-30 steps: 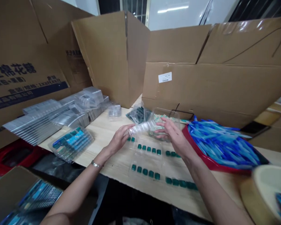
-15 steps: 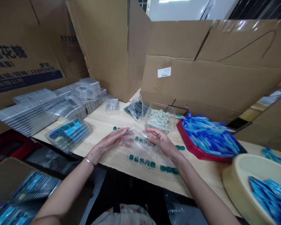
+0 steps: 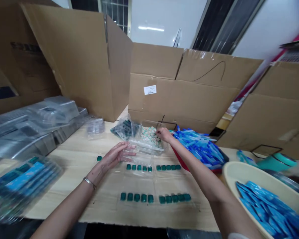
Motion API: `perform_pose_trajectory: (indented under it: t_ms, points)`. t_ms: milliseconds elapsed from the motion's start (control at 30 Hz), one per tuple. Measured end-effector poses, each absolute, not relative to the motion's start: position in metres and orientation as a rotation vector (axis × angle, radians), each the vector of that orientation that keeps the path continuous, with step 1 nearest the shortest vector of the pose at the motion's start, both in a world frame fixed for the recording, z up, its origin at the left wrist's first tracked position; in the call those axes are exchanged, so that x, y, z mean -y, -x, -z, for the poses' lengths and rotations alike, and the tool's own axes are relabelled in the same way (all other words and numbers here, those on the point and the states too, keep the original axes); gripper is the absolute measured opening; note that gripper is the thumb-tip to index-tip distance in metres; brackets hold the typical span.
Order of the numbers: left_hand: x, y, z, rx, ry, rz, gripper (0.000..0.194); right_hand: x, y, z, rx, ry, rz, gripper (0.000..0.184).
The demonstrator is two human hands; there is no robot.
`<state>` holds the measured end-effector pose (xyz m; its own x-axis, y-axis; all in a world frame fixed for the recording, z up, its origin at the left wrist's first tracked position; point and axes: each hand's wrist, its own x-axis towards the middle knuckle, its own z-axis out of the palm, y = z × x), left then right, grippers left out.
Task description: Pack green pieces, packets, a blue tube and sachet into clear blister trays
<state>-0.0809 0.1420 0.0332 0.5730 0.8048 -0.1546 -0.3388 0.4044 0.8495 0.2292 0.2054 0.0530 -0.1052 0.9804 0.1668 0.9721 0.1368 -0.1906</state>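
Observation:
My left hand [image 3: 118, 153] has its thumb and fingers around the left end of a clear plastic tray [image 3: 149, 148], thin and hard to make out. Just behind it stands a clear box of small white-and-green pieces [image 3: 149, 133]. My right hand [image 3: 164, 134] reaches over the box's right side, fingertips pinched down at the pieces; whatever is between them is hidden. Below the hands, dark green square pieces [image 3: 137, 198] lie in rows of short groups, apparently in clear plastic trays on the wooden table [image 3: 102, 186].
A bag of dark green pieces [image 3: 126, 128] sits behind my left hand. Right stand a red tray of blue sticks [image 3: 201, 149] and a cream basin [image 3: 229, 169] of blue packets. Clear plastic trays [image 3: 40, 126] are stacked left, a filled pack [image 3: 25, 182] nearer. Cardboard [image 3: 189, 99] walls the back.
My right hand has left the clear plastic between both hands and moved to the box of white-and-green pieces. My left hand stays at the plastic. The camera view has turned right and tilted up.

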Motion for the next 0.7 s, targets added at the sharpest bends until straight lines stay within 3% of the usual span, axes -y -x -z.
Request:
perform_pose_trajectory:
  t_ms: [267,700]
  points:
    - [-0.150,0.080,-0.005,-0.590,-0.793,-0.795,0.025,-0.268,-0.235,-0.028,2.298,2.008,-0.077,0.012]
    - [-0.150,0.080,-0.002,-0.620,-0.722,-0.745,0.021,-0.287,-0.239,-0.020,2.311,2.013,-0.109,0.021]
